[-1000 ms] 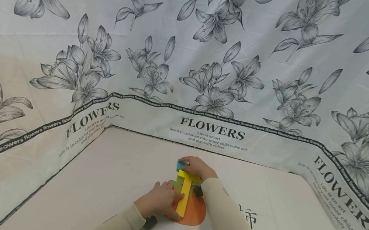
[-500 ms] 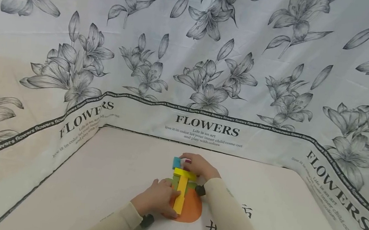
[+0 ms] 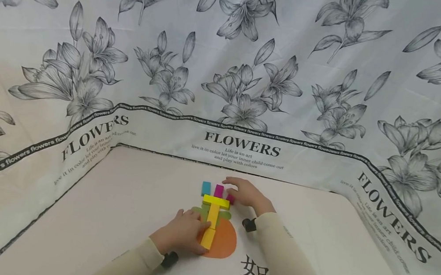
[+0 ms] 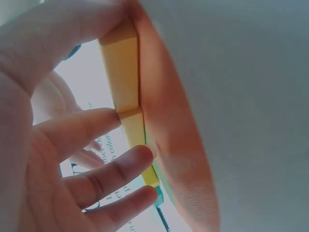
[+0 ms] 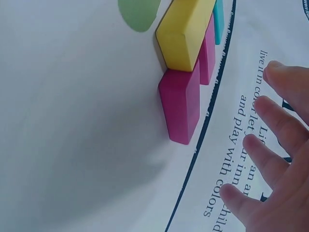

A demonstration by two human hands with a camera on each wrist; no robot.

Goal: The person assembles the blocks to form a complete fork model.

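My left hand (image 3: 181,232) rests against a line of two yellow-orange blocks, its thumb at the near end of the lower block (image 3: 207,240) and a fingertip by the joint with the upper block (image 3: 213,216). Across the far end lies a bright yellow block (image 3: 216,201). Beyond it stand a blue block (image 3: 206,188) and a magenta block (image 3: 219,190), apart from each other. A second magenta block (image 5: 178,106) touches the crosswise block's right end. Just right of it, my right hand (image 3: 247,194) hovers with spread fingers, holding nothing.
Beneath the blocks, the white tabletop (image 3: 139,191) bears a printed orange fruit (image 3: 224,239) with green leaves, and black characters (image 3: 254,268). A floral cloth (image 3: 243,153) rises around the table's back and sides.
My right hand has drawn back to the right from the far blocks, uncovering the magenta ones. The left hand stays at the yellow-orange blocks. The head view has shifted slightly.
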